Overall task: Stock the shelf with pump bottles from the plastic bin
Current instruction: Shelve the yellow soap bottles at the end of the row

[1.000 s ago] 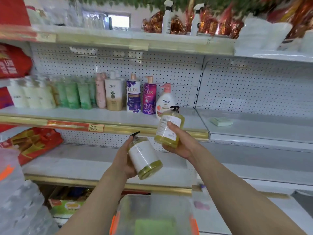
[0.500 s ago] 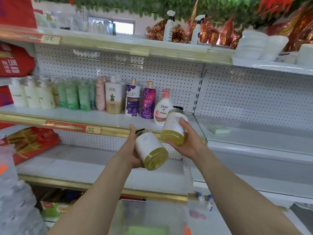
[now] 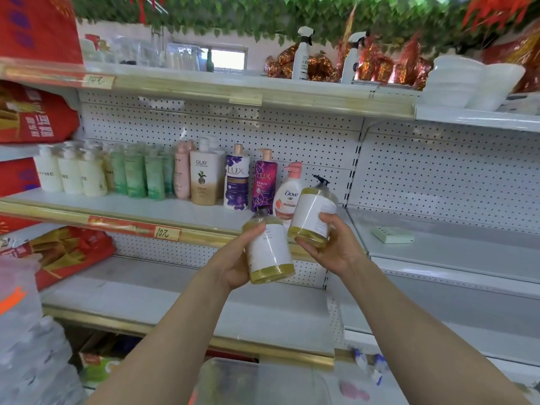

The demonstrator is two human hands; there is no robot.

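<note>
- Both bottles are higher and closer to the shelf [image 3: 146, 207] than 0.5 s ago. Left bottle [image 3: 270, 252] is nearer upright, its base no longer facing the camera.
- Left hand [image 3: 233, 266] wraps left bottle from the side, thumb on its shoulder.
- Right hand [image 3: 336, 244] cups right bottle [image 3: 311, 214] low, fingers curled round the label.
- Both bottles are airborne at the shelf's front lip, just in front of Dove [image 3: 287, 197]. Bin [image 3: 263, 381] is below.
- Risk: right bottle is tilted with its pump near Dove. Pushing in could topple Dove into LUX [image 3: 264, 182].
- Risk: the bottles are just beside each other, can't tell if touching. A clash could slip a grip.
- Risk: the low right grip makes that bottle top-heavy. It may tip if set on the lip.
</note>
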